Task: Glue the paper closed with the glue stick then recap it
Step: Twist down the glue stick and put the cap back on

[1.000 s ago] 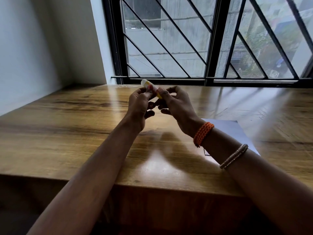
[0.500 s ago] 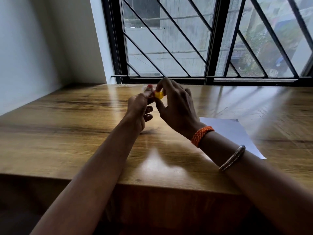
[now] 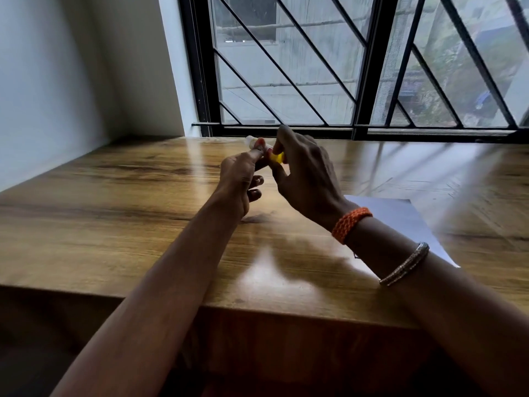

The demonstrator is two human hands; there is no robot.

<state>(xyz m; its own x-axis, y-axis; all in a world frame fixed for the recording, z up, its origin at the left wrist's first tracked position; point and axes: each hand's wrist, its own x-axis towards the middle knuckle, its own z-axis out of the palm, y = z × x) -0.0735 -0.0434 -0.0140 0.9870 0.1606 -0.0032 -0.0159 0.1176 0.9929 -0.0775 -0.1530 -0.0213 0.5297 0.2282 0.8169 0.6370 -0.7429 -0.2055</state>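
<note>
Above the wooden table, my left hand [image 3: 240,179] pinches a small glue stick [image 3: 254,143] near its whitish far end. My right hand [image 3: 306,173] grips the stick's yellow end [image 3: 277,158] between thumb and fingers, its index finger raised. Whether the yellow part is a cap or the base is unclear. A white sheet of paper [image 3: 400,219] lies flat on the table to the right, partly hidden under my right forearm.
The wooden table [image 3: 143,210] runs to a barred window [image 3: 343,81] at the back and a white wall [image 3: 57,81] on the left. Its front edge lies below my forearms. An orange band and a silver bangle circle my right wrist.
My right hand turned over the yellow end of the glue stick, its back now facing me and index finger lifted. The left hand kept hold of the stick in roughly the same place.
</note>
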